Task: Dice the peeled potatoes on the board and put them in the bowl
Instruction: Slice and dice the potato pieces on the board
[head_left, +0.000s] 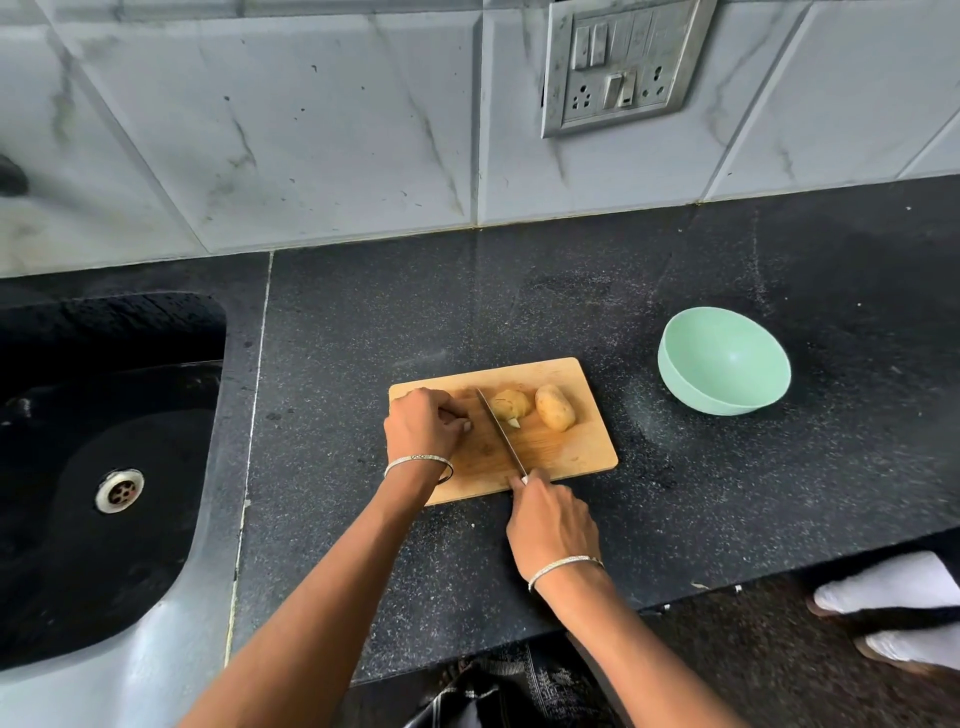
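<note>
Grey-veined white tiled wall (311, 130) runs along the far side. Below it lies the black speckled stone table (571, 301). A black sink (78, 571) is set into the table at the left, with a round metal drain (119, 490) in its floor. A grey metal switch-and-socket plate (623, 67) is fixed to the wall, far right of centre.

A rectangular wooden cutting board (571, 452) lies near the middle of the table. A round mint-green bowl (691, 395) stands on the table to the right of the board, apart from it.

The left hand (423, 423) rests on the left part of the board, fingers curled under with the knuckles up. Whether anything lies beneath them cannot be told. The right hand (553, 519) is at the near edge of the board, closed round the handle of a steel-bladed kitchen knife (501, 431). The handle itself is hidden in the grip. The blade runs far-left across the board, just right of the left fingertips.

Two peeled yellow potatoes sit on the far right part of the board. The whole potato (555, 408) is the one further right. The partly cut potato (511, 404) is beside it, close against the blade. A small pale potato piece (513, 423) lies just near of it.

Each wrist carries a thin silver bangle, left (418, 462) and right (563, 566).
</note>
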